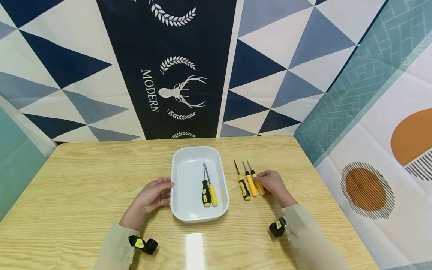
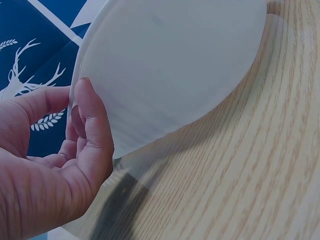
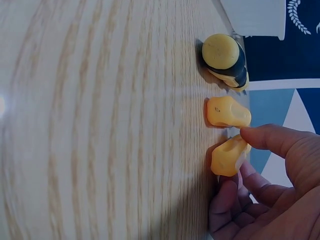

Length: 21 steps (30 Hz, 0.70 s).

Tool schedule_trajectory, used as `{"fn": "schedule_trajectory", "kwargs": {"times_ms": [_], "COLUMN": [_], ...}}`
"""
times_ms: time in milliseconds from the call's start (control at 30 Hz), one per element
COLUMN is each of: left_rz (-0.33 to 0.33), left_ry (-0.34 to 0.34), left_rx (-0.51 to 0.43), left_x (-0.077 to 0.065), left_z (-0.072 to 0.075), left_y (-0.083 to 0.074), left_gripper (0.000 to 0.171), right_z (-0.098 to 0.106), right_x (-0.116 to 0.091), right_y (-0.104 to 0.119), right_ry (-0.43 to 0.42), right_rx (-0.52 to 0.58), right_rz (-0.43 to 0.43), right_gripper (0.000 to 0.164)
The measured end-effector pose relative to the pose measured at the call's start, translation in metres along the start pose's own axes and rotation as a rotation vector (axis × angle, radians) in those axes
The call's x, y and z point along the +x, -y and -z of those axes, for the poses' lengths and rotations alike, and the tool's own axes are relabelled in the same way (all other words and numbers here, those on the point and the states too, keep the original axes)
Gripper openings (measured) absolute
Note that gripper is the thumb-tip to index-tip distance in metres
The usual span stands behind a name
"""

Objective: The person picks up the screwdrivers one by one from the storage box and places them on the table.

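Note:
My left hand (image 1: 156, 193) holds the left rim of a white plastic tray (image 1: 185, 187); the left wrist view shows thumb and fingers at the tray's edge (image 2: 175, 65). Inside the tray lie a black-and-yellow screwdriver (image 1: 206, 194) and a yellow-handled screwdriver (image 1: 213, 195), side by side. To the tray's right, three screwdrivers lie in a row, tips pointing away. My right hand (image 1: 272, 183) pinches the handle of the rightmost yellow screwdriver (image 3: 227, 160) between thumb and fingers. Beside it are another yellow screwdriver (image 1: 251, 184) and a black-and-yellow one (image 1: 244, 188).
The wooden table (image 1: 101, 180) carries the tray and tools. Behind it hangs a patterned cloth (image 1: 189, 123) with triangles and a deer head, and another cloth (image 1: 371, 150) hangs at the right. Small black cameras (image 1: 143, 243) sit on both wrists.

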<state>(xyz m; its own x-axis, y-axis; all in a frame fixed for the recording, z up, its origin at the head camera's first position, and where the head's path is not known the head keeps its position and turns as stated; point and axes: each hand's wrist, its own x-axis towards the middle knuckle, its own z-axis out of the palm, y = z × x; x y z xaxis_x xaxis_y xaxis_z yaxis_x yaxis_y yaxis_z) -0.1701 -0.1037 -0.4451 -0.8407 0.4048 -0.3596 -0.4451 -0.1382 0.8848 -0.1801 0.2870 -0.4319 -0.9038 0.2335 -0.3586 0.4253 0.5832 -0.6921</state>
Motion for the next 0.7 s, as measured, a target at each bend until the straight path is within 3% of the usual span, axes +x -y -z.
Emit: {"fn": "schedule_trajectory", "kwargs": {"times_ms": [700], "left_rz": [0.002], "left_ry": [-0.006], "left_rx": [0.010], "left_x": [0.0003], "left_z": [0.0006], "left_y": [0.0005], "left_gripper": [0.041], "right_z": [-0.0002], "right_x": [-0.0006], "right_y": [-0.0015], "right_ry": [-0.017], "right_rx": [-0.043], "right_rz": [0.042], "right_gripper": [0.033]}}
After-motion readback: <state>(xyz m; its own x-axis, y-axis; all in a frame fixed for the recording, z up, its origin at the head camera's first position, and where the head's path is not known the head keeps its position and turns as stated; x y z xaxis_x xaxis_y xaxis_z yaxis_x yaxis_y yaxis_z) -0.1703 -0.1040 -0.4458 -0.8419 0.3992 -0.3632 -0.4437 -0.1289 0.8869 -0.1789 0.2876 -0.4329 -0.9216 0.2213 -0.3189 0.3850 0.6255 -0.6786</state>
